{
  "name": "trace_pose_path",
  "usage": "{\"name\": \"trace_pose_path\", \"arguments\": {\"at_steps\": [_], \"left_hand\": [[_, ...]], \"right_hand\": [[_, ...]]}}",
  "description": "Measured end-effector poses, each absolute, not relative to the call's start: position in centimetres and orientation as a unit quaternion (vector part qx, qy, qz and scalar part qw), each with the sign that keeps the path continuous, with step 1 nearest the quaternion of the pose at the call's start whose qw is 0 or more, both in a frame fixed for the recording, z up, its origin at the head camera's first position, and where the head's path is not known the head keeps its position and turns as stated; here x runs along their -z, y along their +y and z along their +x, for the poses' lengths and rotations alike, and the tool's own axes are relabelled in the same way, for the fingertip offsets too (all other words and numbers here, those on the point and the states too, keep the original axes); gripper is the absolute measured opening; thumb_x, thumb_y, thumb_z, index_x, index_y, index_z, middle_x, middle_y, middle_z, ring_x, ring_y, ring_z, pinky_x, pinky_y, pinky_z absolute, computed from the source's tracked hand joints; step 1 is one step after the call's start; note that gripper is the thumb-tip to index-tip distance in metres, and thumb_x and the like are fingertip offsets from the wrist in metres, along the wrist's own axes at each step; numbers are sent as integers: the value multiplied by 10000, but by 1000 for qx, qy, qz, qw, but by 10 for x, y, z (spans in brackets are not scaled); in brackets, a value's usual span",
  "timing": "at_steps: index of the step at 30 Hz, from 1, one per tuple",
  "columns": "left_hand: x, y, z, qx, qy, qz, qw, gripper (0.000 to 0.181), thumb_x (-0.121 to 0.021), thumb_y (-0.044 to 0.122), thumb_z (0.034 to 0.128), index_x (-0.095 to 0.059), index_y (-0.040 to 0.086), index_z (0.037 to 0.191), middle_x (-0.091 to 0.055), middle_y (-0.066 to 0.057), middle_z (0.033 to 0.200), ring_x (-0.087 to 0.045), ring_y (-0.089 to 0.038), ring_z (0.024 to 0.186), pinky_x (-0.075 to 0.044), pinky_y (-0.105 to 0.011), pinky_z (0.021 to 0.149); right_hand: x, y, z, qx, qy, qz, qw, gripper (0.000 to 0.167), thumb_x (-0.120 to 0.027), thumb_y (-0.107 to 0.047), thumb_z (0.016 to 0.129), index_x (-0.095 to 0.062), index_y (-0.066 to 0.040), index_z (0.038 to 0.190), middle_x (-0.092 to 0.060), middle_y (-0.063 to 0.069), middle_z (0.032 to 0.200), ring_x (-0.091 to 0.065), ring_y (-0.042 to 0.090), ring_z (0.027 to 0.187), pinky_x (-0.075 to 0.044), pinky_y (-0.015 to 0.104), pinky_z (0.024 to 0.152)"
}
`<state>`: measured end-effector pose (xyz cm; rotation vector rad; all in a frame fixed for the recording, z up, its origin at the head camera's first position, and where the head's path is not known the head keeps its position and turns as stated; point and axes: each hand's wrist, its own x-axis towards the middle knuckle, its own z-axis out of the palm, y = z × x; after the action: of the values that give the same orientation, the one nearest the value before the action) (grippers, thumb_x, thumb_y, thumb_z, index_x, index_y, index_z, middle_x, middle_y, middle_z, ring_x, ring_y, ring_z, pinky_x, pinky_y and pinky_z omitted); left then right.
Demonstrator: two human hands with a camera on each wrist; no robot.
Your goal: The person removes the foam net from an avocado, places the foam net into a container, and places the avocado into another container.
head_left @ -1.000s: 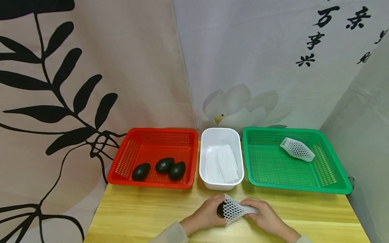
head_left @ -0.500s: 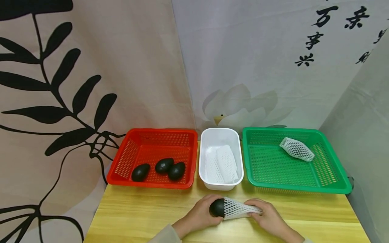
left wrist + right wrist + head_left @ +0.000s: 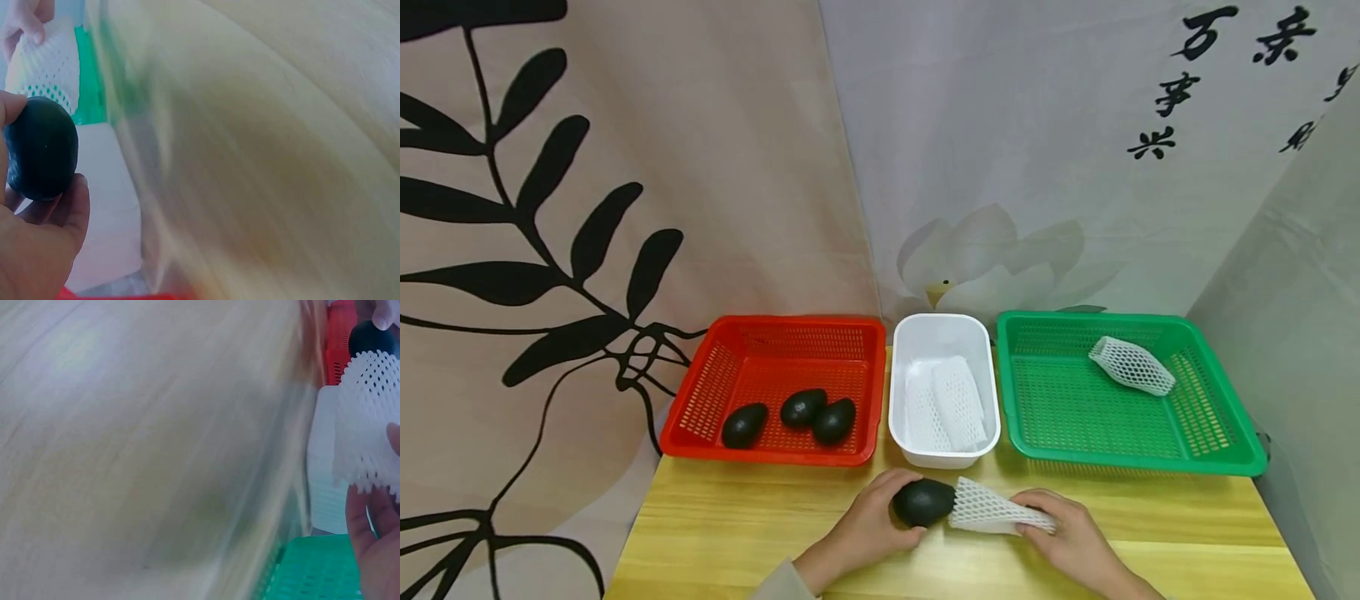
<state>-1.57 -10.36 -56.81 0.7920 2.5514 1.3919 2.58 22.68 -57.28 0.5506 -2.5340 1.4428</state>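
A dark avocado [image 3: 923, 502] is gripped by my left hand [image 3: 868, 523] above the front of the table. Its bare skin shows in the left wrist view, with fingers and thumb around the avocado [image 3: 44, 149]. At the right, my right hand [image 3: 1071, 533] pinches the narrow end of a white foam net sleeve [image 3: 992, 508]. The sleeve's wide mouth faces the avocado; in the head view they lie close together, and whether they touch is hard to tell. In the right wrist view the foam net sleeve [image 3: 369, 425] hangs loose between thumb and fingers.
Behind the hands stand a red basket [image 3: 805, 333] with three avocados [image 3: 803, 408], a white tub [image 3: 904, 375] with foam net sleeves [image 3: 958, 404], and a green basket [image 3: 1075, 433]. One net-covered item [image 3: 1131, 367] lies in the green basket. The wooden table [image 3: 715, 533] extends in front.
The avocado was partly inside the foam net sleeve and now is out of it. My left hand has moved left with the avocado, while the right hand has shifted slightly right with the sleeve.
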Motion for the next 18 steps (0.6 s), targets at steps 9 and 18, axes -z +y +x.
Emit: {"name": "trace_pose_path", "arguments": {"at_steps": [9,18], "left_hand": [[548,-127,-15,-477,845,239,15,716,-940,117,728,-624,262,1353,-587,107,1363,-614,-139,1194,-536,-398,1015],[529,-147,-17,-477,836,261,-76,765,-939,72,685,-620,206,1367,-624,-20,1356,-649,-192,1165,-547,-413,1002]], "right_hand": [[549,224,32,-504,-840,175,98,501,-874,110,726,-774,-208,1099,-757,-49,1087,-697,57,994,-490,103,909],[526,218,25,-527,-807,219,153,546,-862,174,677,-768,-147,1109,-771,2,1053,-708,67,967,-528,137,871]]}}
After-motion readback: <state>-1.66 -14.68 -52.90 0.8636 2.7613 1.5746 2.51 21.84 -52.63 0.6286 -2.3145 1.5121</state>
